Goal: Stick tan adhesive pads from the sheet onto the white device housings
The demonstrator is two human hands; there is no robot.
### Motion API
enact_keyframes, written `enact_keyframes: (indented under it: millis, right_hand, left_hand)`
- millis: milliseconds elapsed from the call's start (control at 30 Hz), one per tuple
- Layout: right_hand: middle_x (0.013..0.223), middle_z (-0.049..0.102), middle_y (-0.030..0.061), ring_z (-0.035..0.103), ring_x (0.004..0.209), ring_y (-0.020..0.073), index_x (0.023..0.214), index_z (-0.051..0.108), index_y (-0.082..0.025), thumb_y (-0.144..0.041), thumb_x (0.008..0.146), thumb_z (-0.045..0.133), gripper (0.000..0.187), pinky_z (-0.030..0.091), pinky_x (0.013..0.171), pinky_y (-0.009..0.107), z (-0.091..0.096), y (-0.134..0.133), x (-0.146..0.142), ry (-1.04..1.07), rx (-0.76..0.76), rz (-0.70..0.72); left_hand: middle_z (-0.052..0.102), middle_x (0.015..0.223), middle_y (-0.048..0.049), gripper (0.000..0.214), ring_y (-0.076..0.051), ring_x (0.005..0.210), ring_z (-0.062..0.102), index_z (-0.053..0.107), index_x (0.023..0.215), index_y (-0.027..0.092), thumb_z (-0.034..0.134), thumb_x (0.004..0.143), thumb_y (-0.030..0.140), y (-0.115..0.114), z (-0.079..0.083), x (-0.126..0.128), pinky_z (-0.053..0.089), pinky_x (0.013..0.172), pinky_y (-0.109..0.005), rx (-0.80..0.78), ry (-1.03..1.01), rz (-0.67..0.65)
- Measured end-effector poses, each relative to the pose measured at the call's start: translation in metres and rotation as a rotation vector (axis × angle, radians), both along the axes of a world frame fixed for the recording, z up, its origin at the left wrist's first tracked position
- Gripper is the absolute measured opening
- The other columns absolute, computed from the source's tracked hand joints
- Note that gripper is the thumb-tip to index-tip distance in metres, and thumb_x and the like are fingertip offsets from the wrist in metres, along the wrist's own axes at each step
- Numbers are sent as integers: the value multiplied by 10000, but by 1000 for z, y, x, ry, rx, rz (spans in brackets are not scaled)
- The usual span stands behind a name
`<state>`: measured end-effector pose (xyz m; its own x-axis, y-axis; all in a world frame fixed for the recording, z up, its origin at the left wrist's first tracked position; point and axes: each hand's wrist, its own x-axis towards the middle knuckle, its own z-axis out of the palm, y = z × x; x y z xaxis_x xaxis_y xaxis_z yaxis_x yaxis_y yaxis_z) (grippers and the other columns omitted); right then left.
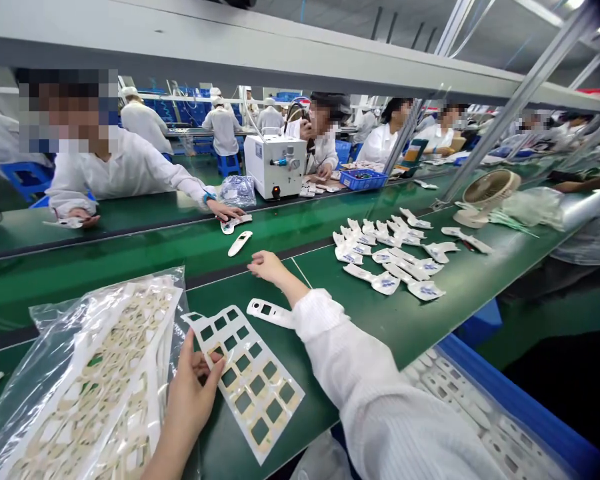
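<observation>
My left hand (199, 377) is closed on a white backing sheet (275, 427) of tan, square-holed stickers, pinching its left edge between thumb and fingers. My right hand (270, 268) reaches over the near edge of the green conveyor belt, its fingers loosely bent and nothing visible in them. Just beyond those fingertips, apart from them, a slim white plastic housing (240, 243) lies on the belt. Under my right forearm rests another white housing (270, 313) with a square window, its right end hidden by the sleeve.
A clear plastic bag (45, 400) with more sticker sheets lies at left. Several white handle-shaped shells (385, 283) are grouped at right, near a small fan (490, 190). A blue crate (520, 400) of white housings sits below. Across the belt, a co-worker's hand (225, 209) touches a white part.
</observation>
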<state>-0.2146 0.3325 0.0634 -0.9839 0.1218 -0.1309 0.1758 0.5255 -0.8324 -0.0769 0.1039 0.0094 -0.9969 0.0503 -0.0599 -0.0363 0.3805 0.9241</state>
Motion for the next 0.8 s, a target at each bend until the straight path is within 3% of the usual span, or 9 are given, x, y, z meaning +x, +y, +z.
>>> enact_keyframes:
  millis: [100,167,267,333,400,500,633,667,800]
  right_hand:
    - [894,655,73,609,918,246,850,631,-137,-334,558,850,415,475,833,374,3,12,43,-54,191,156]
    - [905,650,106,594,952,317,732,600,-146,-251,378,901,477,450,821,395,0,17,66,-81,303,191]
    - [861,644,99,602,915,327,668,537,-170,-186,364,872,452,442,756,372,-8,18,84,-93,376,191]
    - [772,631,61,618,820,278,694,511,-184,-194,455,831,400,444,689,335,-12,15,86,-74,346,163]
    - [741,620,37,622,735,216,789,481,-191,-235,629,739,307,452,644,304,-12,8,85,-23,263,109]
    - [738,617,5,630,673,158,994,386,-200,-355,838,553,276,487,607,270,-6,-15,91,84,40,72]
    - [684,614,-38,629,617,149,1095,363,-233,-410,782,659,466,504,554,254,-1,-55,112,290,-532,100]
    - [675,617,-40,625,610,140,1081,386,-235,-374,766,690,459,502,556,245,-1,-63,116,337,-608,97]
    - [690,637,-35,627,599,119,1057,407,-239,-276,806,670,365,508,555,224,-9,-82,127,364,-682,145]
  left_hand:
    - [635,931,-42,919,-255,796,674,92,1482,332,639,759,481,4,20,14,548,759,-412,42,5,43]
    - [635,1019,-62,856,-262,840,677,152,1471,370,640,772,456,2,32,20,558,749,-402,10,19,79]
    - [638,1092,-71,607,-226,795,670,419,1377,330,604,811,445,-5,43,19,569,757,-383,5,117,25]
    - [633,1099,-84,481,-191,725,658,538,1280,255,569,838,443,-10,43,13,577,748,-374,43,159,-25]
    - [638,1070,-88,519,-182,717,661,476,1331,234,559,854,424,-13,39,5,580,746,-370,114,133,-32]
    - [594,1134,-81,674,-171,722,670,262,1440,315,588,854,382,-10,27,-7,585,715,-364,239,81,6]
    - [499,1239,-83,719,-148,706,671,253,1413,384,652,817,337,-4,11,-14,587,685,-342,369,82,53]
    - [499,1226,-80,732,-148,706,672,256,1407,384,668,805,327,-3,8,-14,587,682,-336,392,69,60]
    - [514,1146,-62,727,-134,677,658,300,1378,355,704,776,312,-3,7,-12,582,641,-310,483,25,69]
